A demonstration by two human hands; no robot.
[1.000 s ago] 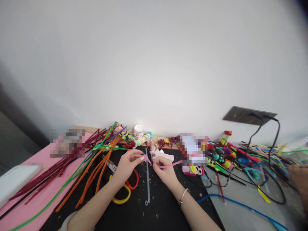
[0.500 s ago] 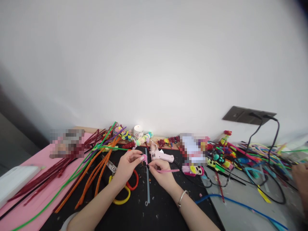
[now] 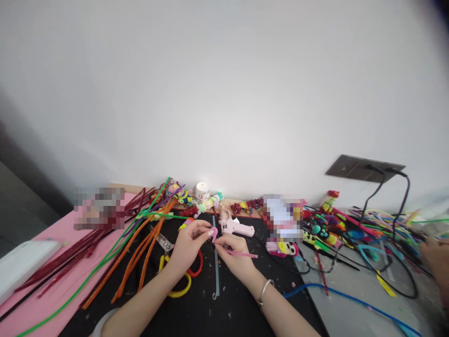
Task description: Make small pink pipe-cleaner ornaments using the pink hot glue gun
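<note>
Over the black mat (image 3: 245,309), a pink pipe cleaner (image 3: 247,254) is bent into a small curl at one end. My left hand (image 3: 189,243) pinches the curl between thumb and fingertips. Close beside it, my right hand (image 3: 236,255) is closed on the same strand, whose straight tail sticks out to the right past the fingers. Below the hands lies a translucent glue stick (image 3: 216,276). Scissors (image 3: 180,288) with red and yellow handles rest partly hidden under my left forearm. A pale pink glue gun (image 3: 242,228) lies just behind my right hand.
Orange pipe cleaners (image 3: 133,262) and dark red tinsel stems (image 3: 77,248) lie left. A white cup (image 3: 202,192) stands by the wall. Finished pipe-cleaner figures (image 3: 282,248), black cables (image 3: 414,262) and a blue strand (image 3: 336,290) lie right. Another person's hand (image 3: 433,257) is at the right edge.
The pink curl has turned and shows more openly between my fingertips. My right hand has shifted slightly, and the tail points a little lower. The other person's hand has moved slightly left.
</note>
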